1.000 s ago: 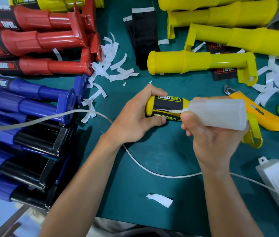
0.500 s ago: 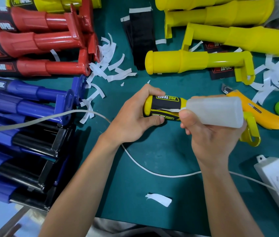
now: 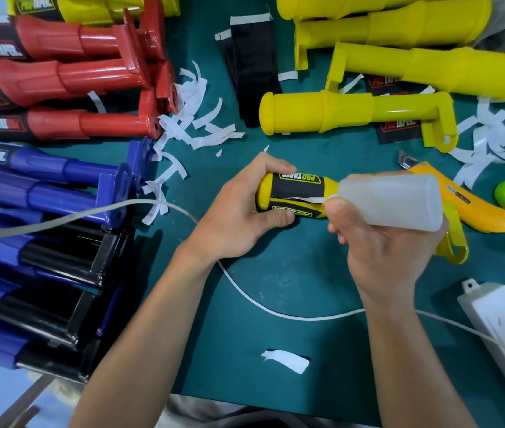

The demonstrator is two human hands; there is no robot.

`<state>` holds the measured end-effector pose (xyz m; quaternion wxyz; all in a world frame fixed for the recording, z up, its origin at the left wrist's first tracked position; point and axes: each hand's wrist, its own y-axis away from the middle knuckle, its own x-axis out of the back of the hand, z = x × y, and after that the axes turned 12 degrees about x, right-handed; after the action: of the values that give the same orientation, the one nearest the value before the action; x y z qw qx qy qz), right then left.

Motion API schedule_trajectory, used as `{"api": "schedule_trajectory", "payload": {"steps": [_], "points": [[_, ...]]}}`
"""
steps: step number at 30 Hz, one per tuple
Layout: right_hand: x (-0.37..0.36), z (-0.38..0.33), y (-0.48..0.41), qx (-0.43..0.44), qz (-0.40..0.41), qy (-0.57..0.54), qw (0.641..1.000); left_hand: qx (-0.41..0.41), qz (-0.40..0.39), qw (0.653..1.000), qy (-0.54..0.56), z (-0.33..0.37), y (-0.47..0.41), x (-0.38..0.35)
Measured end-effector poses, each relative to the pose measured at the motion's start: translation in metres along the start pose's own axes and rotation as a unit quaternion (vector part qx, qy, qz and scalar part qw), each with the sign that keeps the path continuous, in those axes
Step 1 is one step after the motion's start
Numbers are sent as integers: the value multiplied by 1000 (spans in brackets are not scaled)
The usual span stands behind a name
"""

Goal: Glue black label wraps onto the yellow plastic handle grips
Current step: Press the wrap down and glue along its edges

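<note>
Barely shifted, left hand (image 3: pixel 239 211) grips yellow handle (image 3: pixel 265 194) lying crosswise, butt leftward; right hand (image 3: pixel 390 257) grips bottle (image 3: pixel 390 199).

The yellow handle (image 3: pixel 264 193) in the middle is smooth plastic with a soft shine. The black label (image 3: pixel 299 189) round it looks matt, with printed yellow lettering. The bottle (image 3: pixel 399 199) just right of it is frosted, translucent plastic. The table mat (image 3: pixel 291 273) is dull teal and gives no glare. The red handles (image 3: pixel 69 75) at far left are glossy, and the blue handles (image 3: pixel 44 193) nearer on the left shine likewise. The white paper strips (image 3: pixel 197 118) are thin, curled and matt. The power strip (image 3: pixel 504 322) at near right is smooth white plastic. The knife (image 3: pixel 473 205) on the right has a glossy orange plastic body.
</note>
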<state>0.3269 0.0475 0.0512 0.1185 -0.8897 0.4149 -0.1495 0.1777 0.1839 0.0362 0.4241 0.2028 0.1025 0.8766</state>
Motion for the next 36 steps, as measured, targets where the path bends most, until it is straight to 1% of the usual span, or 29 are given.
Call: {"api": "schedule_trajectory", "payload": {"steps": [24,36], "points": [[2,-6,-1,-12,29,-25,999,-6,-2,1000,7,-1,-1,0],[2,-7,-3,12,25,-44,999,-10,1,1000,6,-2,-2,0]]}}
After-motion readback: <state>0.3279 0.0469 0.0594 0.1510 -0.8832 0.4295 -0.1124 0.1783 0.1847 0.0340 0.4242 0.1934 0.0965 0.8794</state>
